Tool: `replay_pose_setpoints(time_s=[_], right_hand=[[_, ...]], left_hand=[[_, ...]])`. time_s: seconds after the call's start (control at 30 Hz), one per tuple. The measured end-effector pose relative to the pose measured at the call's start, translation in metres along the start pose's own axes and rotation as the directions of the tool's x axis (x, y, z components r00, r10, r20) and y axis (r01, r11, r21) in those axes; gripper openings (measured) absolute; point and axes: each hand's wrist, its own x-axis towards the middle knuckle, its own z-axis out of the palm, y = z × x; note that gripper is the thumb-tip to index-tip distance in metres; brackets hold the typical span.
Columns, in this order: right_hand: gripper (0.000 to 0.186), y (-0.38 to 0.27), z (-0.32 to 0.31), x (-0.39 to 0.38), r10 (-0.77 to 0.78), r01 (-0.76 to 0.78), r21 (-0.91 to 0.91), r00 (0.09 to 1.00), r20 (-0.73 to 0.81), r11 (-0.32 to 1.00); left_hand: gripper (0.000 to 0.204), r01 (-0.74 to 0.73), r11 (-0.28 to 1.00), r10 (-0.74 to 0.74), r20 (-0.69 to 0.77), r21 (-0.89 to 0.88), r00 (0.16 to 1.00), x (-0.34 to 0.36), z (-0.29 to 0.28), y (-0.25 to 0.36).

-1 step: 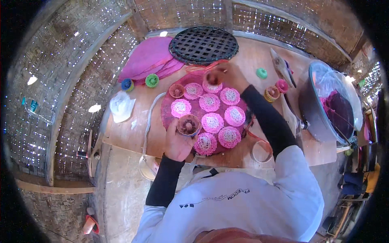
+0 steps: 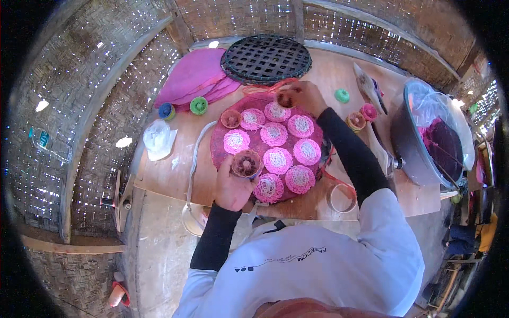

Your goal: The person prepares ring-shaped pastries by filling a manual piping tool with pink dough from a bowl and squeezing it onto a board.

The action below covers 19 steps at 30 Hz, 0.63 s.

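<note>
My left hand (image 2: pixel 233 188) is closed around a brown, round, cup-like mould (image 2: pixel 246 163), hollow side up with a knob in its middle. It is at the near left rim of a dark pink round mat (image 2: pixel 254 143). Beyond the mat's far edge, my right hand (image 2: pixel 310 98) grips another brown cup-like mould (image 2: pixel 286 98). Several lacy pink-and-white discs (image 2: pixel 274 134) lie on the mat. The nearest to my right hand is a pink-and-white disc (image 2: pixel 277 111) just below its mould. A third brown mould (image 2: pixel 231 119) rests at the mat's left side.
Pink sheets (image 2: pixel 191 74) and a dark woven tray (image 2: pixel 266 59) lie at the back. Green (image 2: pixel 199 106) and blue (image 2: pixel 166 111) moulds stand left, near a white plastic bag (image 2: pixel 158 139). At right are a knife-like tool (image 2: pixel 369 87) and a large grey tub (image 2: pixel 405 143).
My right hand has moved right and slightly away with its mould, uncovering the far pink-and-white disc. The left hand stays nearly in place, still holding its mould.
</note>
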Motion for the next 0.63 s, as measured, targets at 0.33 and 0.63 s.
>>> replay_pose_setpoints(time_s=[0.33,0.63], right_hand=[[0.031,-0.051,-0.011,-0.045,-0.031,0.031,-0.009,0.996,0.083,0.999],[0.013,-0.087,-0.028,-0.102,-0.243,0.177,0.243,0.929,0.279,0.954]], left_hand=[[0.034,0.066,0.995,-0.068,0.028,0.072,0.997,0.008,0.004,-0.003],[0.042,0.198,0.969,-0.207,0.053,0.147,0.977,0.012,0.039,-0.028]])
